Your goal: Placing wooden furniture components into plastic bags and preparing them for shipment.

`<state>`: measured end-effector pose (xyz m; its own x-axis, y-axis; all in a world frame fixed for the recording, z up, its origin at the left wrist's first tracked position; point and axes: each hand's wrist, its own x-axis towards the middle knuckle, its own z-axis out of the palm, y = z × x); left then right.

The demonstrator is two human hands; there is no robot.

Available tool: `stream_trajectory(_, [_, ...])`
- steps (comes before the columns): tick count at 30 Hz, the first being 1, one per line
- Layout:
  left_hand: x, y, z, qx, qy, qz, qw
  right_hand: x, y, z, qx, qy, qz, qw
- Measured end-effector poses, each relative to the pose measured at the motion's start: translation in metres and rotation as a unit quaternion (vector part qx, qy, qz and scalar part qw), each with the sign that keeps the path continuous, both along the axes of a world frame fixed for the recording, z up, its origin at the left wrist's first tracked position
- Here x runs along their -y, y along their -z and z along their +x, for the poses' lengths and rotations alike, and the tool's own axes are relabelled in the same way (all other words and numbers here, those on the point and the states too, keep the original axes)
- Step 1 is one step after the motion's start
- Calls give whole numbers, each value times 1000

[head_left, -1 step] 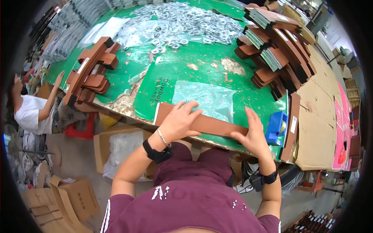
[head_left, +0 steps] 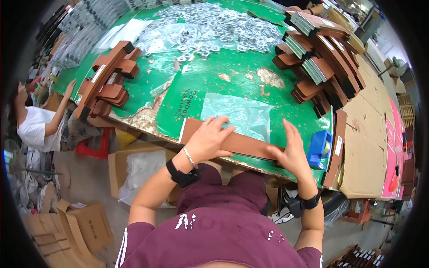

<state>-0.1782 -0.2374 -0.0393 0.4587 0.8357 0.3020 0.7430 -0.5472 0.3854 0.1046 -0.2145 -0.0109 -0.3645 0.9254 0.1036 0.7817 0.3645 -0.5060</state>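
Observation:
A flat brown wood-coloured board (head_left: 250, 146) lies along the near edge of the green table, with a white end at its left. My left hand (head_left: 206, 137) rests across the board's left half, fingers over its far side and thumb along the near side. At the board's right end is my right hand (head_left: 292, 149), its fingers stretched out and apart and its thumb against the end. Just beyond the board lies a clear plastic bag (head_left: 237, 111), flat on the table.
A blue tape dispenser (head_left: 318, 149) stands right of my right hand, beside another brown board (head_left: 335, 149). Brown pieces are stacked at the left (head_left: 105, 82) and far right (head_left: 330, 58). A heap of small bagged grey rings (head_left: 210, 27) covers the back. Another person (head_left: 38, 125) is at the left.
The whole view has shifted very slightly. Both hands and the board keep their places.

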Motion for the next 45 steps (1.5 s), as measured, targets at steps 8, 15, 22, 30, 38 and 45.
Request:
stream_trajectory(8, [12, 3, 4, -37, 0, 45, 998, -90, 35, -74, 76, -49, 143, 986])
stream_trajectory(15, [9, 5, -3, -13, 25, 9, 1000, -64, 5, -86, 18, -106, 47, 993])
stream_trajectory(22, [5, -1, -3, -7, 34, 76, 996, -12, -11, -78, -85, -192, 137, 968])
stream_trajectory(30, [25, 21, -10, 60, 1, 199, 978, 6, -3, -72, -38, -246, 200, 948])
stream_trajectory(38, [31, 14, -27, -63, 24, 155, 986, 31, 14, -57, 105, -319, 267, 903])
stream_trajectory(45, [52, 4, -11, -9, -54, 97, 994, 54, 31, -27, 114, -270, 224, 929])
